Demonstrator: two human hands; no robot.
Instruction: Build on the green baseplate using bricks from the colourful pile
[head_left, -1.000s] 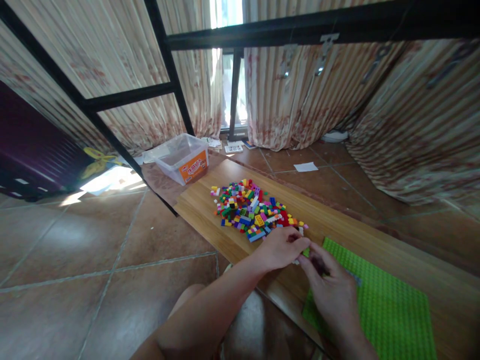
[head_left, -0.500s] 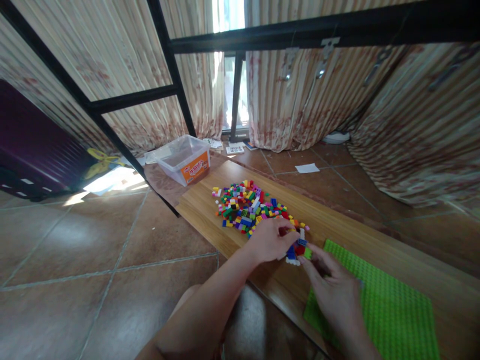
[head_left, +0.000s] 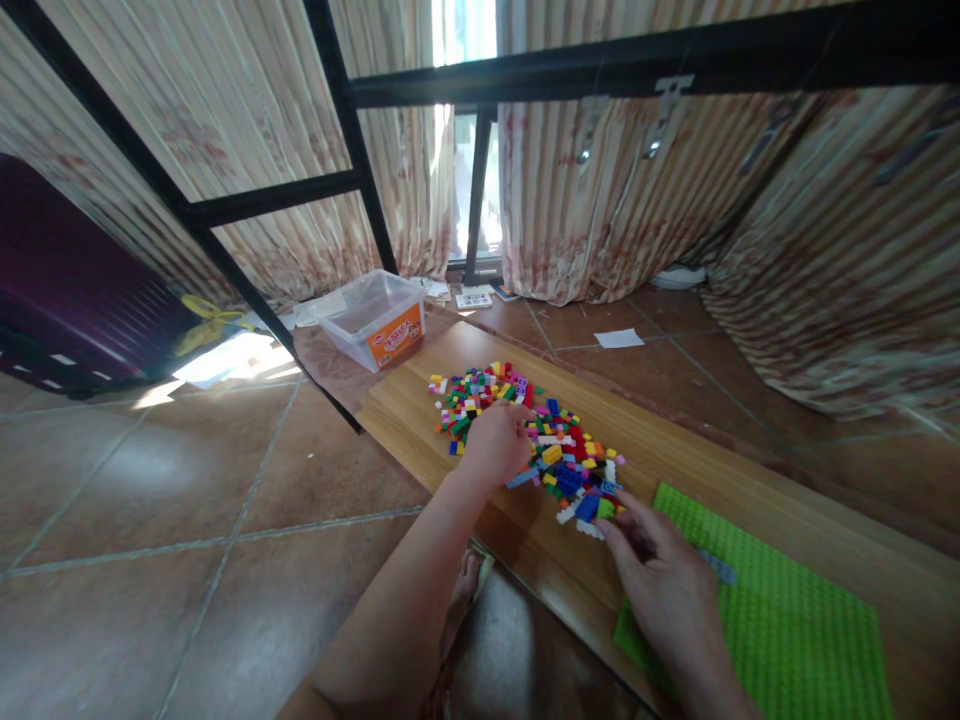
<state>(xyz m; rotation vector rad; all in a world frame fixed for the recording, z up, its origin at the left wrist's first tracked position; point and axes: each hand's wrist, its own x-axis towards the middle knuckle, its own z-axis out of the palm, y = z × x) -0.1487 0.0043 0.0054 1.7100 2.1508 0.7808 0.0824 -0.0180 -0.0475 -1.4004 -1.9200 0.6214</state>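
Over the middle of a pile of toy bricks [head_left: 555, 440] is my left hand [head_left: 496, 440], its fingers curled down among the pieces. Whatever lies between its fingertips is hidden. At the pile's near right end, my right hand [head_left: 667, 565] has its thumb and fingers closed around the edge of a small cluster. A lime green brick [head_left: 605, 509] shows between them, beside a blue brick [head_left: 587, 508] and a white piece [head_left: 589, 529]. How these pieces are joined I cannot tell. Under the right hand lies a green studded baseplate [head_left: 802, 610].
The wooden board [head_left: 465, 350] bears the bricks and baseplate. A clear plastic tub [head_left: 367, 320] with an orange label stands beyond its far left end. Black metal bars [head_left: 277, 200] cross in front of the curtains [head_left: 585, 220]. A purple suitcase [head_left: 75, 270] is at left.
My left hand has moved left and away from the cluster near my right hand, onto the middle of the pile. My right hand has stayed at the cluster.
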